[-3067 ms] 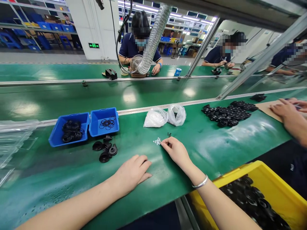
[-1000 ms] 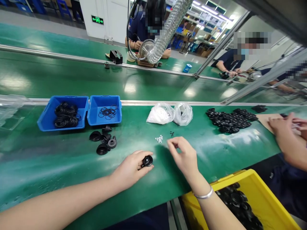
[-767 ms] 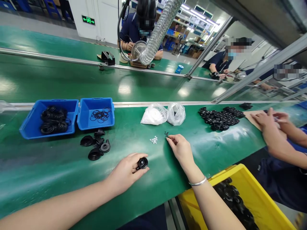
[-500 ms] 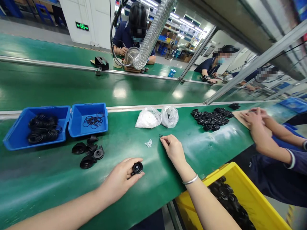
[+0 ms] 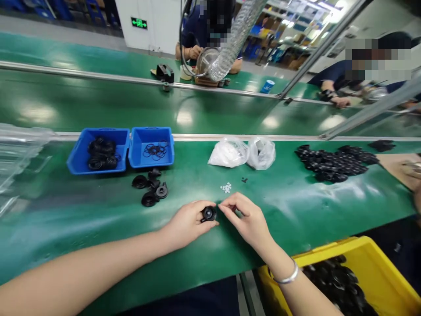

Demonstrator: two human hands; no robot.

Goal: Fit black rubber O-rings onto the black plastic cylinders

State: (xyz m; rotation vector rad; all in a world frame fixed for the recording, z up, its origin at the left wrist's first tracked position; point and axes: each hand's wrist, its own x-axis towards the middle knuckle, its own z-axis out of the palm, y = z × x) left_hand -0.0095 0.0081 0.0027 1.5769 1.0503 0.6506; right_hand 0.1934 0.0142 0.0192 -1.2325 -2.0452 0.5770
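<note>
My left hand [image 5: 186, 223] grips a round black plastic part [image 5: 209, 213] between thumb and fingers, its hollow side facing up, with a pale spot at its centre. Close to its right rim, the thumb and forefinger of my right hand [image 5: 245, 216] are pinched together; whatever is between them is too small to make out. Just beyond the hands lie several tiny white pieces [image 5: 226, 188] and a few tiny black pieces [image 5: 244, 180]. Left of them sits a small group of black plastic parts [image 5: 151, 188].
Two blue bins [image 5: 98, 151] hold black parts and thin black rings [image 5: 155, 150]. Two clear plastic bags [image 5: 228, 153] stand mid-table. A heap of black parts [image 5: 335, 162] lies right; a yellow crate [image 5: 378, 259] of black parts is below the table edge. Co-workers sit opposite.
My right hand has moved from the tiny black pieces back towards the black part in my left hand. The camera view has shifted, so the table contents appear further right.
</note>
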